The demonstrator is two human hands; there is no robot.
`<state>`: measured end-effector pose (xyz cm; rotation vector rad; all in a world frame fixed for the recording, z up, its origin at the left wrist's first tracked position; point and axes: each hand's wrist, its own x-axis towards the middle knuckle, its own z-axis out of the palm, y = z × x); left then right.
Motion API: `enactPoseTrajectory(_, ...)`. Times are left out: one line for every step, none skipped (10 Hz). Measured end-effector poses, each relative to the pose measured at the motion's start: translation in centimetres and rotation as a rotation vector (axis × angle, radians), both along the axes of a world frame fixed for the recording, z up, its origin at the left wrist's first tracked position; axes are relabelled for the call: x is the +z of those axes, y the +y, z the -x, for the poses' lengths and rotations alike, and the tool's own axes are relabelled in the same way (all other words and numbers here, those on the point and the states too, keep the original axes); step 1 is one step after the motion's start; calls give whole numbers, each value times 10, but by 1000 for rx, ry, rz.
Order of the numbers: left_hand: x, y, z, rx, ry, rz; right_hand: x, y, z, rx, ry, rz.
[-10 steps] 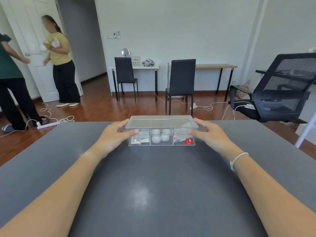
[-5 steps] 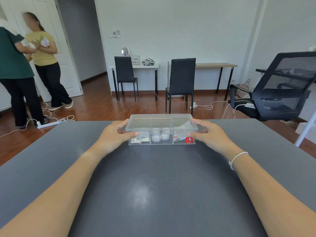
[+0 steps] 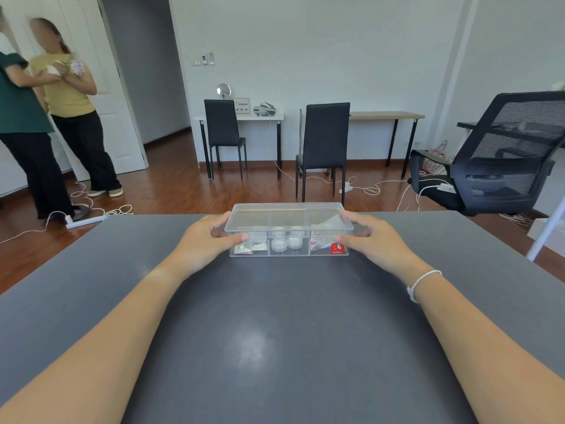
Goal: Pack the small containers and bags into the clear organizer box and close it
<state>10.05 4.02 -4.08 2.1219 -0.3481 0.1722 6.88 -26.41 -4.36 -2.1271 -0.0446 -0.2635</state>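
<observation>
Head view: organizer box, lidded, held at both ends

Head view, item one: clear organizer box (image 3: 289, 231), on the dark tabletop (image 3: 275, 332) near its far edge, lid (image 3: 289, 216) seated flat on top. Three compartments: left holds small bags (image 3: 249, 246), middle holds round containers (image 3: 287, 241), right holds bags with red print (image 3: 319, 243). Left hand (image 3: 204, 240) in a grip on the left end, right hand (image 3: 377, 240) on the right end, thumbs on the front wall
</observation>
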Motion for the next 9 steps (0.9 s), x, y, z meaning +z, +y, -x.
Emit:
enactPoseTrajectory(-1,0,0,4,-3,9,0,1,1,1,1,2)
enactPoseTrajectory(-3,-1,1,21,-16,17,-1,2,2,-3,-5,17)
enactPoseTrajectory(-5,0,3,52,-6,4,-3,4,6,3,-26,9)
enactPoseTrajectory(-8,1,7,97,2,1,-5,6,11,3,-62,-2)
enactPoseTrajectory(-10,1,14,130,-12,3,-6,8,18,-64,-82,42)
enactPoseTrajectory(-14,2,21,154,-46,-12,-10,9,30,-132,-124,96)
enactPoseTrajectory(-16,2,30,166,-61,-61,-10,13,44,-161,-181,154)
enactPoseTrajectory(-20,4,41,168,-100,-140,-10,20,58,-173,-213,193)
enactPoseTrajectory(-21,1,52,175,-137,-200,-11,26,68,-158,-177,285)
